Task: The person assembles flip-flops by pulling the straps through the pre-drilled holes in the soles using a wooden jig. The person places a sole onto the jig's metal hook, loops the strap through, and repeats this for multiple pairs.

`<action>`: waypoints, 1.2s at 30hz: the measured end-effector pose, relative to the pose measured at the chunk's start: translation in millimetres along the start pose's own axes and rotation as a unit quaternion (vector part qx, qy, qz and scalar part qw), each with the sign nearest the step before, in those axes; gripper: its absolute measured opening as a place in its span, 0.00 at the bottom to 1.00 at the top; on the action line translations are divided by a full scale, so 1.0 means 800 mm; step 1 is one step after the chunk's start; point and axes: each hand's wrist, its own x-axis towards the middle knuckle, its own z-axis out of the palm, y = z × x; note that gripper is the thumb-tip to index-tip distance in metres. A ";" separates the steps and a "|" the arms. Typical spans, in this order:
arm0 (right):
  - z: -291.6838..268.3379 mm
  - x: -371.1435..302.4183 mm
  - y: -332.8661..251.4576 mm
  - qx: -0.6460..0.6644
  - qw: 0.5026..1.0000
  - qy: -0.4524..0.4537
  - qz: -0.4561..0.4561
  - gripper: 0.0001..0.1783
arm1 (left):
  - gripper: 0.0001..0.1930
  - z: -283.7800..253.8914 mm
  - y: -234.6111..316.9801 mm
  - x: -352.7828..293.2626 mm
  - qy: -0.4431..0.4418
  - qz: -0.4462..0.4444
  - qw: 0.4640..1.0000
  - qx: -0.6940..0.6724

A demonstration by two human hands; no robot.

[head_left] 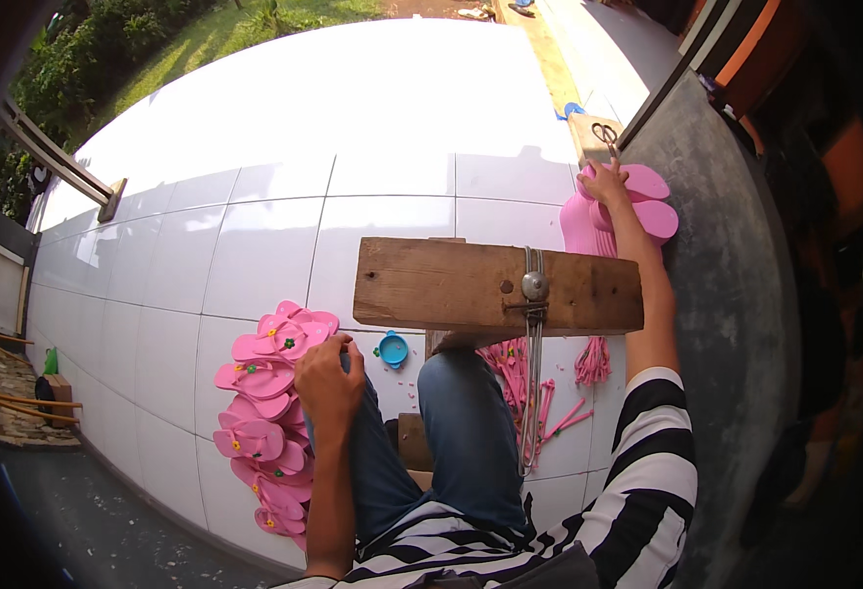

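Observation:
At the far right my right hand reaches out, its fingers closing on the top of a stack of pink foam sandal soles. My left hand rests on my left knee, loosely bent, with nothing visible in it. Close beside it, finished pink flip-flops with small flower decorations lie overlapped in a long row. A wooden block stands in front of my knees, with long metal rods hanging from a bolt on it. Behind the block, bundles of pink straps lie on the tiles.
A small blue bowl sits between the flip-flops and the block, with pink bits scattered near it. Scissors lie on a wooden board beyond the soles. A grey ledge runs along the right. White tiles stretch ahead, sunlit farther out.

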 end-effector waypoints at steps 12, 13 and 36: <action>-0.059 -0.072 -0.017 0.312 0.884 0.347 0.030 0.12 | 0.09 0.008 0.006 -0.002 0.015 0.024 1.000 -0.001; -0.077 -0.109 -0.015 0.346 0.860 0.373 0.018 0.11 | 0.09 0.009 0.012 -0.002 0.014 0.042 0.999 -0.013; -0.220 -0.674 -0.190 0.562 0.758 0.213 -0.254 0.44 | 0.18 -0.128 0.125 -0.085 -0.110 0.200 0.726 -0.649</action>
